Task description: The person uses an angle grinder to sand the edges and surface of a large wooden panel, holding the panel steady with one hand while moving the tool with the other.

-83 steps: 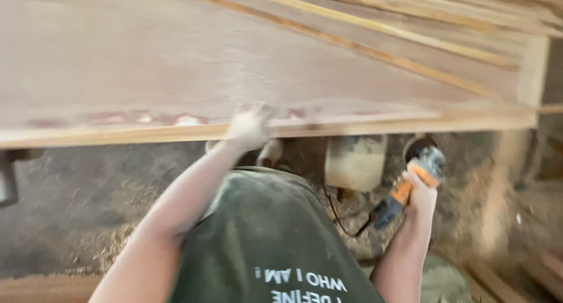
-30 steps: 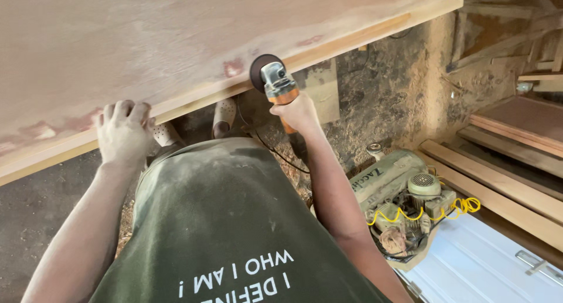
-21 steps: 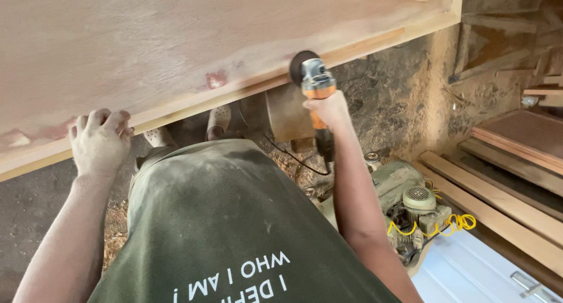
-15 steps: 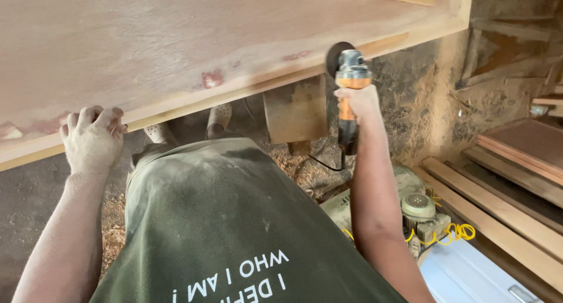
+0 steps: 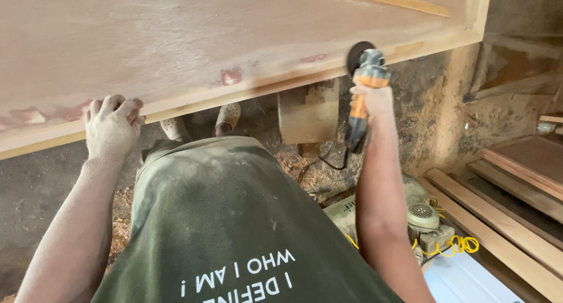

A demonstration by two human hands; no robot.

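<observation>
A large pale wooden door panel [image 5: 234,33] lies flat across the top of the view, with reddish filler patches near its front edge. My left hand [image 5: 111,127], dusty, grips that front edge at the left. My right hand [image 5: 370,101] holds an orange and grey angle grinder [image 5: 363,80] upright, its dark disc [image 5: 356,52] pressed against the panel's front edge toward the right. The grinder's black cord hangs down below my right hand.
A wooden block [image 5: 309,112] stands under the panel. Sawdust covers the dirt floor [image 5: 47,186]. A dusty green machine with a yellow coiled cable [image 5: 425,221] sits at the lower right, beside stacked wooden planks [image 5: 516,191] and a white sheet [image 5: 469,279].
My right hand has slid the grinder rightward along the panel's front edge. My left hand stayed gripping the edge at the left. The view shifted slightly.
</observation>
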